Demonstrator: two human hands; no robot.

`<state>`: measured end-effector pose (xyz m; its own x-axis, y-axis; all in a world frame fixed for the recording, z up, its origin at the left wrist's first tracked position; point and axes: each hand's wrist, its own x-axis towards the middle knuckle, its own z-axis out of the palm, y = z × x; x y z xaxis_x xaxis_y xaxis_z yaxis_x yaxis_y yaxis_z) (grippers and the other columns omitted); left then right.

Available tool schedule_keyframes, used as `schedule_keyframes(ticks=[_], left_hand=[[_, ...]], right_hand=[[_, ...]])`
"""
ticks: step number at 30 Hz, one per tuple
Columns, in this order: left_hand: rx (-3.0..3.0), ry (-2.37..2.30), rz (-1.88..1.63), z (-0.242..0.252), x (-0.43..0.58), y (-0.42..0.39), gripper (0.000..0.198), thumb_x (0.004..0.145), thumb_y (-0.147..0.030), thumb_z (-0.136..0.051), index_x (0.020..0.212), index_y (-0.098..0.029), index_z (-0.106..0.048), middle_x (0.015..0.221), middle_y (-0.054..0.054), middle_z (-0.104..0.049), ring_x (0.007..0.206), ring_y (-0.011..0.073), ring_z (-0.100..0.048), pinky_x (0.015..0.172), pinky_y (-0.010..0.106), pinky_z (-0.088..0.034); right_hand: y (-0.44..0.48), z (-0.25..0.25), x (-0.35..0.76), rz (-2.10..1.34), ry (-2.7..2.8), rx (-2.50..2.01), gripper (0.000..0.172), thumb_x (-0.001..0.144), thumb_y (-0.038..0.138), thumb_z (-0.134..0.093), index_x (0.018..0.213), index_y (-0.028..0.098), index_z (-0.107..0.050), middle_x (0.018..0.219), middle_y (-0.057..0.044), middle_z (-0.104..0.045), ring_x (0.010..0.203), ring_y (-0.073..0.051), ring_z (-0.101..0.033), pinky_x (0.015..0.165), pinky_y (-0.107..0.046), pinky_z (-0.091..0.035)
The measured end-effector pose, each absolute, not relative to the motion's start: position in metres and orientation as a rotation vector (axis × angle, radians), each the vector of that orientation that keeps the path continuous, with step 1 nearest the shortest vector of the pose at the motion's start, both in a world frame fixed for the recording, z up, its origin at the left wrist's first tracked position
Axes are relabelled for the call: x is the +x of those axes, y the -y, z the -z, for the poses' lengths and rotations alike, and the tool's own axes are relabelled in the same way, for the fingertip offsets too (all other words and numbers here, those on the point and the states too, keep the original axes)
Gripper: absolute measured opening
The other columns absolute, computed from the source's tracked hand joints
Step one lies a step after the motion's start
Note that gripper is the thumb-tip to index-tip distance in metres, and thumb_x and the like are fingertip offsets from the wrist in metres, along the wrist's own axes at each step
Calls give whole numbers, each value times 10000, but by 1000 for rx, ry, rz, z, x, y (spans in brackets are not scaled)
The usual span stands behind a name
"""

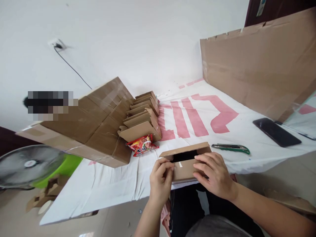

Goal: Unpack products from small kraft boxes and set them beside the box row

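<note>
A small brown cardboard box point(185, 170) sits at the table's front edge, its lid raised along the back and its inside dark. My left hand point(160, 176) pinches the box's left front corner, fingers curled. At the other end, my right hand point(214, 174) grips the right side, fingers over the top edge and thumb against the front. A small white mark shows on the front panel. Just beyond my right hand lies a green utility knife point(232, 148). A red snack packet point(143, 145) rests on the cloth beyond my left hand.
Several open cardboard boxes point(140, 130) stand in a row at the back left, beside a large cardboard partition point(98, 121). Another tall cardboard panel point(254, 62) borders the right. A black phone point(276, 132) lies at right. A fan point(31, 163) stands at far left, near a partly hidden person.
</note>
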<state>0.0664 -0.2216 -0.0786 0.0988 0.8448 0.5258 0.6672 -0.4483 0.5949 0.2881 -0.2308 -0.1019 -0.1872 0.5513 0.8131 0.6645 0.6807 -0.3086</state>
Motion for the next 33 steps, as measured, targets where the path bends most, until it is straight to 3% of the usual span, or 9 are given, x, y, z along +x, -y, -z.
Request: schedule_keyframes(ticks=[3, 7, 11, 14, 18, 23, 28, 31, 33], left_hand=[[1905, -1665, -1311, 78, 59, 216, 97, 872, -259, -551, 843, -206, -627, 816, 25, -650, 783, 170, -622, 723, 301, -505], [1687, -1690, -1443, 81, 49, 217, 136, 870, -323, -576, 884, -195, -622, 830, 29, -644, 789, 167, -618, 731, 295, -493], [1856, -1558, -1613, 76, 57, 235, 46, 875, -241, -593, 903, -211, -612, 905, 32, -612, 889, 168, -591, 789, 297, -472], [2074, -1351, -1508, 70, 74, 254, 84, 874, -145, -576, 898, -224, -593, 855, 14, -588, 842, 158, -571, 755, 291, -462], [2154, -1119, -1243, 69, 95, 271, 141, 885, -101, -536, 924, -230, -576, 811, 11, -584, 784, 157, -556, 690, 289, -457], [2169, -1004, -1079, 80, 104, 274, 226, 887, -69, -514, 1021, -240, -577, 842, 21, -605, 793, 154, -570, 692, 288, -478], [2256, -1122, -1346, 82, 84, 265, 281, 867, -43, -516, 1078, -223, -557, 887, 36, -591, 833, 157, -578, 708, 286, -492], [2252, -1403, -1514, 73, 65, 251, 202, 874, -84, -544, 1008, -227, -592, 898, 36, -577, 860, 168, -567, 732, 299, -480], [2312, -1582, -1503, 66, 57, 239, 225, 883, -126, -559, 1078, -231, -598, 1006, 61, -587, 960, 191, -566, 814, 336, -479]], right_hand=[[231, 103, 289, 132, 1856, -948, 98, 841, 174, -643, 934, 205, -645, 1032, -71, -693, 972, -238, -585, 868, -432, -455], [229, 104, 289, 126, 1858, -955, 90, 847, 180, -633, 930, 212, -647, 1037, -66, -696, 977, -233, -588, 882, -432, -455], [231, 99, 288, 143, 1899, -1020, 108, 869, 198, -620, 972, 201, -653, 1142, -91, -682, 1097, -283, -564, 977, -516, -392], [239, 87, 285, 159, 1899, -990, 155, 873, 218, -642, 1025, 192, -650, 1201, -111, -662, 1192, -312, -521, 1033, -554, -348], [251, 72, 282, -62, 1936, -728, 129, 892, 183, -628, 1021, 182, -626, 936, -51, -706, 947, -197, -612, 863, -371, -490], [259, 75, 297, -263, 1905, -695, 161, 911, 72, -513, 828, 195, -576, 720, -8, -627, 709, -151, -571, 655, -295, -471], [279, 134, 333, -489, 1944, -973, 162, 904, 105, -499, 803, 212, -564, 725, -14, -626, 677, -157, -603, 614, -267, -502], [302, 212, 358, -600, 2016, -1245, 177, 805, 73, -528, 735, 227, -580, 672, 11, -650, 598, -173, -636, 539, -260, -489], [318, 270, 374, -634, 2034, -1481, 231, 730, 23, -502, 667, 229, -585, 645, 2, -670, 570, -201, -650, 538, -290, -464]])
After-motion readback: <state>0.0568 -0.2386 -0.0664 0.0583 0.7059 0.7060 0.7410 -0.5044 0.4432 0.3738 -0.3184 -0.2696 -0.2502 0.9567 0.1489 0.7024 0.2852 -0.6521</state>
